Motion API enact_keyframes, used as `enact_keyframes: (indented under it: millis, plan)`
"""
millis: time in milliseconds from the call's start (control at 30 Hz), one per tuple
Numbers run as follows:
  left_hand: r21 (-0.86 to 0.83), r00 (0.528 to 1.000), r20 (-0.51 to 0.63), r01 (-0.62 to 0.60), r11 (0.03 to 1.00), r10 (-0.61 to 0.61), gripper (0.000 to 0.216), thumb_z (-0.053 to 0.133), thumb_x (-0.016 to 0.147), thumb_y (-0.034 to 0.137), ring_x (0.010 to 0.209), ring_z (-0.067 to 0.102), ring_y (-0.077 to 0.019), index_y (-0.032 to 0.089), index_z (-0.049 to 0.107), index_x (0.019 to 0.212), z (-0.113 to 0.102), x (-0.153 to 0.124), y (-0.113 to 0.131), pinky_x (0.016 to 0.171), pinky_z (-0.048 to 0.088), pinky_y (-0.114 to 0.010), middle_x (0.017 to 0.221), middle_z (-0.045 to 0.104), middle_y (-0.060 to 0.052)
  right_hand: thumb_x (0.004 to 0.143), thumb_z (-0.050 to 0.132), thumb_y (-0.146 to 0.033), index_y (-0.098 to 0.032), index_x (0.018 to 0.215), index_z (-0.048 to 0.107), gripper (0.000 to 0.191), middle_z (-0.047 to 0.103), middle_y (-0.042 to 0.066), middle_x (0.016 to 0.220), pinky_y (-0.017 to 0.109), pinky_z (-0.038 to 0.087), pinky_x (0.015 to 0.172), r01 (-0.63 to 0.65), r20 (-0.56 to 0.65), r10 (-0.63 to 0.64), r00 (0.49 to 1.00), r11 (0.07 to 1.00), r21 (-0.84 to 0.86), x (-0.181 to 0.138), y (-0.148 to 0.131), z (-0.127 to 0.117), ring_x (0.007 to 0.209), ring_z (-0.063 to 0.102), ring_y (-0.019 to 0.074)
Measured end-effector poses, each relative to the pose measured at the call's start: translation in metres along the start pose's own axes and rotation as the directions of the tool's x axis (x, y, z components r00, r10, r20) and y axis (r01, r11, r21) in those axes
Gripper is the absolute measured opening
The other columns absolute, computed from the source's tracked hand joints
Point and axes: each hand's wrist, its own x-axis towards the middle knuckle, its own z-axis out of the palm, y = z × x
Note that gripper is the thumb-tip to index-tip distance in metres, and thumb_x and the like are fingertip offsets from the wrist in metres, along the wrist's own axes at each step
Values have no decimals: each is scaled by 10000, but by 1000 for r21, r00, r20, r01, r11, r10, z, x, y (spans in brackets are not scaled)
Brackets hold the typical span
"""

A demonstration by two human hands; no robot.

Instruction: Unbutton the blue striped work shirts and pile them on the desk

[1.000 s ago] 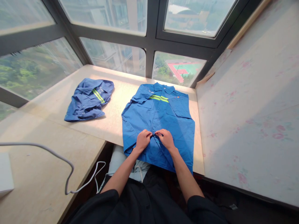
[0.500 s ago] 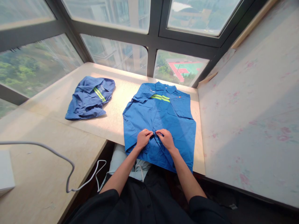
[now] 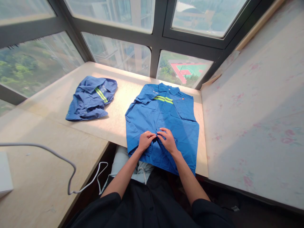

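A bright blue work shirt [image 3: 180,126] with yellow-green reflective stripes lies front up on the pale wooden ledge [image 3: 118,117], collar toward the window. My left hand [image 3: 145,141] and my right hand [image 3: 168,139] meet at the shirt's front placket near the hem. Both pinch the fabric edges together at one spot, fingertips almost touching. What lies between the fingertips is too small to make out.
A second, darker blue shirt [image 3: 91,98] lies crumpled to the left on the ledge. A white cable [image 3: 68,167] loops over the lower table at left, beside a white box [image 3: 4,174]. A pink-stained wall panel [image 3: 256,110] rises on the right. Windows stand behind.
Both hands stay pinched at the placket; my right hand's fingers have shifted slightly up the front. The shirt has not moved.
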Motion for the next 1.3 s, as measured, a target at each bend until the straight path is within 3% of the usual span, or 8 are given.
enact_keyframes:
  millis: [167,300,533,767,1000,1300]
  plan:
    - [-29,1000,-7,-21,999,20,165,663,786,305,675,552,-131,179,767,813,0,0,-1,669,430,-263,740,654,-40,942,535,-254,-307,1167,702,285,583,73,1310,449,437,1022,123,66,-119,991,991,-56,3,8,-2,1203,525,232]
    - [-30,999,4,-42,999,43,174,647,809,311,695,568,-134,181,763,814,0,-1,0,688,439,-267,736,650,-40,955,524,-261,-314,1129,722,269,576,74,1327,464,423,1034,185,103,-178,979,981,-56,4,13,-3,1220,519,237]
    - [-10,1000,21,-18,1000,19,161,657,804,294,714,588,-138,180,768,830,-1,0,1,697,441,-268,774,673,-43,870,666,-311,-281,1096,733,237,604,81,1281,451,442,1031,55,71,-54,996,998,-24,1,14,1,1181,538,238]
    - [-24,999,30,-11,1000,12,163,650,809,302,734,596,-140,195,773,829,0,0,1,720,445,-268,779,668,-39,855,681,-341,-252,1051,741,224,585,101,1308,454,422,1045,90,105,-86,991,996,-28,5,18,0,1202,532,251]
    - [-168,999,-40,30,985,-37,244,661,776,397,787,604,-161,174,754,816,-15,3,-3,757,470,-287,840,686,-59,903,597,-289,-231,965,745,170,620,102,1254,449,425,1024,94,109,-86,990,993,-73,0,33,1,1175,547,244]
    - [-345,980,-110,122,931,-169,331,686,732,460,778,582,-150,142,707,820,-17,1,-7,762,458,-267,830,668,-49,901,599,-299,-215,931,703,138,647,92,1199,424,433,1024,-22,-19,24,1000,993,119,-3,17,-16,1142,573,228]
